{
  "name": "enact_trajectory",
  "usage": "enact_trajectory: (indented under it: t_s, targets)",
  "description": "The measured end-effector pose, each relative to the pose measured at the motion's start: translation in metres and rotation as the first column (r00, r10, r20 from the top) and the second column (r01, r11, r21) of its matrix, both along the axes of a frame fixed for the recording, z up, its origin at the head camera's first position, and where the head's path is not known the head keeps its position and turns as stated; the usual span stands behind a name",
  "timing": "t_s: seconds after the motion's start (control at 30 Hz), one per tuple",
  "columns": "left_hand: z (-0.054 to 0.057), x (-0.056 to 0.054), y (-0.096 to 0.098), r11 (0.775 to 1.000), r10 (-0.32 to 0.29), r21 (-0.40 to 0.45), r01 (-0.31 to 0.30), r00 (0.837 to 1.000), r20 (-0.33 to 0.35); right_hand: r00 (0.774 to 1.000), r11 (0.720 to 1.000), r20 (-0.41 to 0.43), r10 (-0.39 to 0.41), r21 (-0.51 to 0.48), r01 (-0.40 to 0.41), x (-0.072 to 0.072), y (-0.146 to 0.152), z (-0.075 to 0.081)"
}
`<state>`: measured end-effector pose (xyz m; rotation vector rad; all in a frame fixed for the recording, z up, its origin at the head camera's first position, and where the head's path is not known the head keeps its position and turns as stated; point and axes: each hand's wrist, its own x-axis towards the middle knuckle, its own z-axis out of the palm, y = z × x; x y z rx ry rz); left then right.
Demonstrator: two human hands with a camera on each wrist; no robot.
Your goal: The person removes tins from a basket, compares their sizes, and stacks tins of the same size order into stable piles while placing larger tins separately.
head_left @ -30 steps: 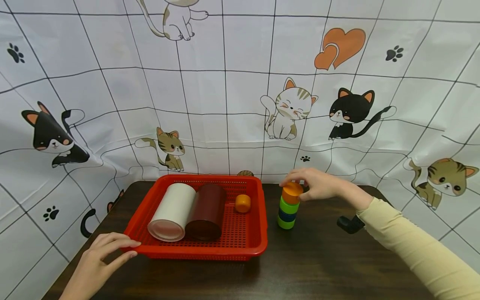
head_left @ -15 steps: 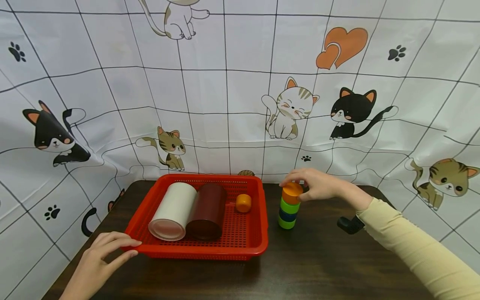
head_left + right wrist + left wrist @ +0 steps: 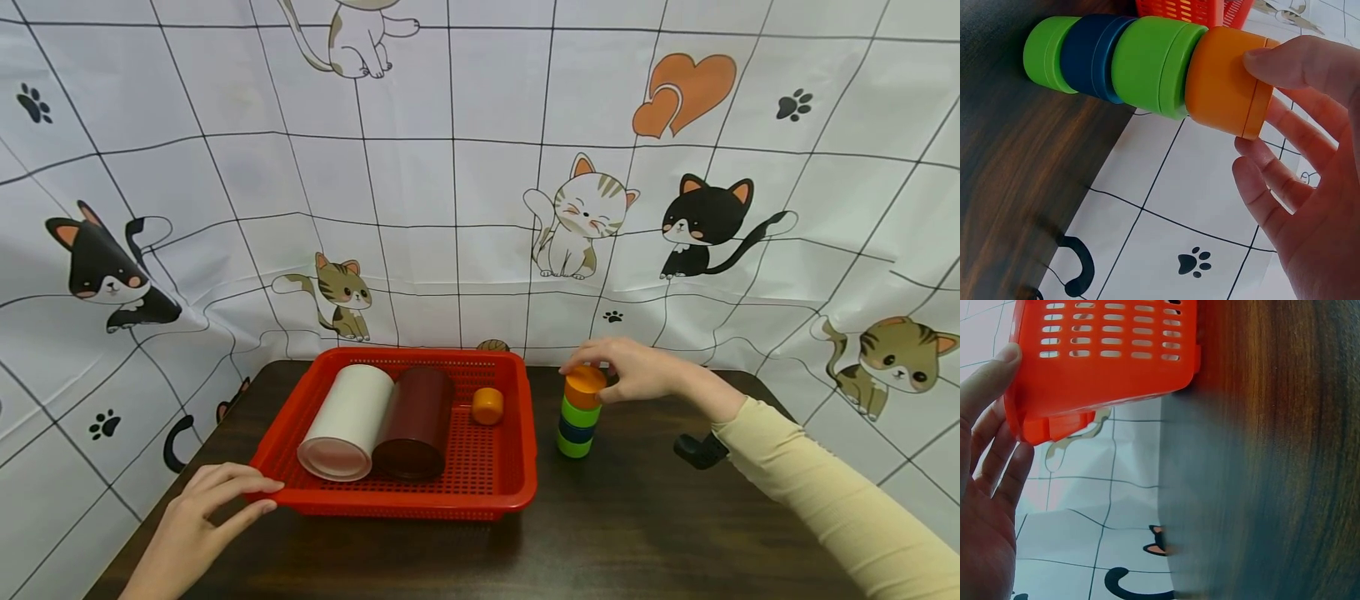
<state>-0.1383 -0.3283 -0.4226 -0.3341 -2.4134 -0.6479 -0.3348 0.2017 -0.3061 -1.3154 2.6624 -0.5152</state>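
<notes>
At the front left corner of a red plastic basket (image 3: 397, 502), my left hand (image 3: 197, 518) pinches the rim between thumb and fingers. Right of the basket stands an upright stack of round plastic containers. An orange container (image 3: 1225, 81) tops it, and my right hand (image 3: 636, 368) grips this one near its upper edge, thumb on one side and fingers on the other. Below it come a green container (image 3: 1152, 65), a navy container (image 3: 1094, 56) and a smaller green container (image 3: 1050, 53) on the table.
Inside the basket lie a white cylinder (image 3: 347, 421), a dark brown cylinder (image 3: 414, 421) and a small orange container (image 3: 487, 406). The dark wooden table (image 3: 637, 533) ends at a white cat-print sheet (image 3: 487, 192) hanging behind and at both sides.
</notes>
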Motion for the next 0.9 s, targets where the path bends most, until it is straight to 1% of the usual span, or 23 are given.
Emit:
enact_trajectory:
  t_s: [0.33, 0.6, 0.73, 0.83, 0.9]
  targets:
    - [0.000, 0.000, 0.000, 1.000, 0.015, 0.006, -0.015, 1.000, 0.020, 1.000, 0.999, 0.005, 0.014, 0.031, -0.014, 0.000, 0.003, 0.002]
    - [-0.001, -0.002, -0.001, 1.000, -0.014, 0.013, 0.014, 1.000, -0.010, 0.999, 0.998, 0.040, -0.016, 0.061, 0.014, 0.001, 0.002, 0.007]
    - [-0.002, -0.002, -0.001, 1.000, -0.013, 0.009, 0.013, 1.000, -0.012, 1.000, 0.997, 0.007, -0.024, 0.079, 0.024, 0.000, -0.005, 0.014]
    - [-0.001, -0.002, -0.001, 1.000, -0.005, 0.012, 0.005, 1.000, -0.005, 0.999, 0.995, -0.045, -0.006, 0.095, 0.010, -0.001, -0.013, 0.022]
    - [-0.001, -0.001, -0.001, 1.000, 0.000, 0.012, 0.000, 1.000, 0.002, 0.998, 0.995, -0.060, 0.016, 0.101, -0.010, -0.002, -0.020, 0.027]
